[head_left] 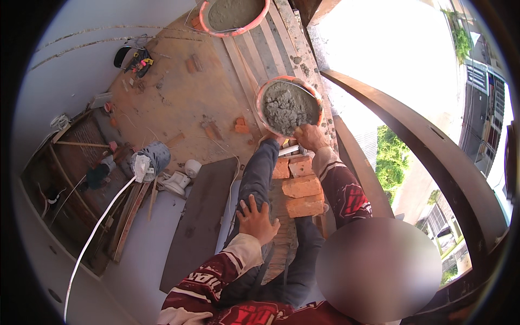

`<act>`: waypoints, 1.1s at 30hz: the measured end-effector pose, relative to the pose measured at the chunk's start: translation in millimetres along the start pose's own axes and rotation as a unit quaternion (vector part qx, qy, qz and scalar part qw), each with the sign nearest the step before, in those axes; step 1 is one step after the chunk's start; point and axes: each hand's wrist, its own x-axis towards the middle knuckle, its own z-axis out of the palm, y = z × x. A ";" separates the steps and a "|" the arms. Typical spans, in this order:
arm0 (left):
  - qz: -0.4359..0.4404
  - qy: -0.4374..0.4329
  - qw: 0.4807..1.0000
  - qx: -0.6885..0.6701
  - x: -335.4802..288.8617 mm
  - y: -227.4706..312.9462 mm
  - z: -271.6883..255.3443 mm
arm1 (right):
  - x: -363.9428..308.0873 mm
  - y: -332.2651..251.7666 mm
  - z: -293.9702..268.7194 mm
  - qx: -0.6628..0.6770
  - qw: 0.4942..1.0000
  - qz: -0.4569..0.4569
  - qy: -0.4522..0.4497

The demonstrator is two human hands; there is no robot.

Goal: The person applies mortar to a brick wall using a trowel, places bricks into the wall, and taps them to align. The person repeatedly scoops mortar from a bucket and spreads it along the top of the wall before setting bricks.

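Note:
My left hand point(258, 221) lies with fingers spread on my dark trouser leg point(255, 173), holding nothing. At the near rim of a mortar bucket point(261, 111), my right hand point(312, 137) is closed, its fingers curled. A small tan bit shows by the fingertips, but what they grip is hidden. Lumpy grey mortar point(287, 108) fills most of the bucket, which stands upright on planks. Just below my right hand lies a short pale bar point(288, 150). Orange bricks point(301, 186), several of them, are piled between my legs and right forearm.
Another orange-rimmed bucket point(202, 21) holds smoother mortar farther along the planks point(260, 51). Below at left are a dusty floor point(179, 92), a whitish bucket point(157, 157), a dark board point(200, 216) and another person point(103, 172). A slanted beam point(401, 119) borders the open drop at right.

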 end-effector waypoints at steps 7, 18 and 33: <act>0.014 0.030 0.999 0.009 -2.8 -7.2 12.5 | -20.1 16.5 0.0 0.159 0.987 -0.018 0.015; -0.003 0.021 1.000 0.012 -11.8 10.1 4.8 | -151.4 -15.2 -68.5 0.148 0.985 -0.014 0.091; 0.096 0.161 0.977 -0.101 -28.9 -15.6 -7.8 | -646.7 -83.5 -158.2 0.246 0.956 -0.018 0.160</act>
